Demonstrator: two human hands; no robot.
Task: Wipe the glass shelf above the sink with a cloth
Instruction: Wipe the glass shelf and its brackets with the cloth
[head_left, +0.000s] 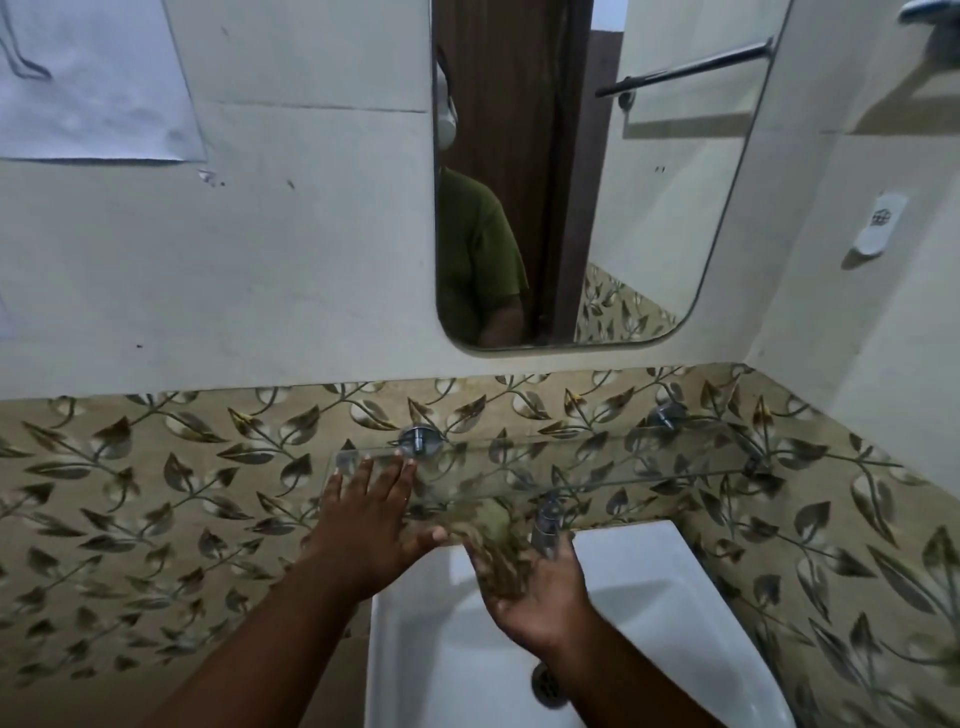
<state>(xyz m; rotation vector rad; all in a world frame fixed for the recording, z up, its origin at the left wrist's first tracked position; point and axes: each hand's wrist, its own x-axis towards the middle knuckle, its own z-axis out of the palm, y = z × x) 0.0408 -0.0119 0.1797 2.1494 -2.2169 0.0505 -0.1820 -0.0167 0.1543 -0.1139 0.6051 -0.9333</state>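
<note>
Glass shelf (597, 462): 1 | hands: 2 | brackets: 2 | sink (649, 571): 1

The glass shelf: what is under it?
Under the shelf are the tap, the sink and the blurred right hand with a cloth. The hand hides part of the tap.

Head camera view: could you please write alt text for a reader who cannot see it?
A left hand lies flat on a clear glass wall shelf while the right hand, palm up, is blurred below its front edge, above a white ceramic sink.
</note>
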